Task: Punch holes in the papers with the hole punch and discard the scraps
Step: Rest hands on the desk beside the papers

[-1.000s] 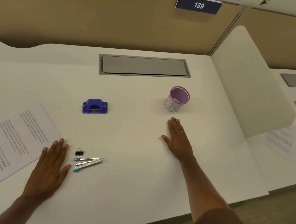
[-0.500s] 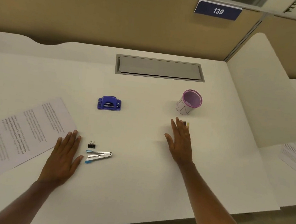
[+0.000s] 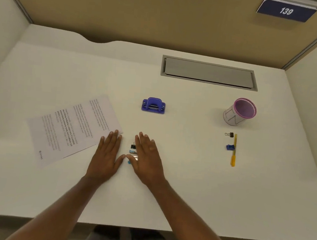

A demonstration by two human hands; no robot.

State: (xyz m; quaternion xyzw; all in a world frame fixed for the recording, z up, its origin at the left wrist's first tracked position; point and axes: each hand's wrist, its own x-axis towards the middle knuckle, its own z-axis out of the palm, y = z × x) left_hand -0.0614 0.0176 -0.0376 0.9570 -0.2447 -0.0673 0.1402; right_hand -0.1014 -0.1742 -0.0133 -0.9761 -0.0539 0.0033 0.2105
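left hand [image 3: 106,153] flat, fingers straight, tips on papers [image 3: 71,129] corner, I guess to pin them | right hand [image 3: 147,157] flat, fingers straight, empty, over small clips | hole punch [image 3: 153,105] untouched mid-surface, just beyond my hands | cup [image 3: 239,111] far right, likely for scraps

My desk [image 3: 165,198] is plain off-white. Toward its left edge lies my white paper [image 3: 71,129], covered in black print. Near the middle sits my blue-violet hole punch [image 3: 153,105]. Toward the right edge stands a cup [image 3: 238,113], white with thin dark lines and a purple rim. Nearer me are a black binder clip [image 3: 229,134], a yellow pen [image 3: 234,150] and a small blue piece [image 3: 230,147]. The tan back wall carries a navy sign [image 3: 286,10] reading 139 in white.
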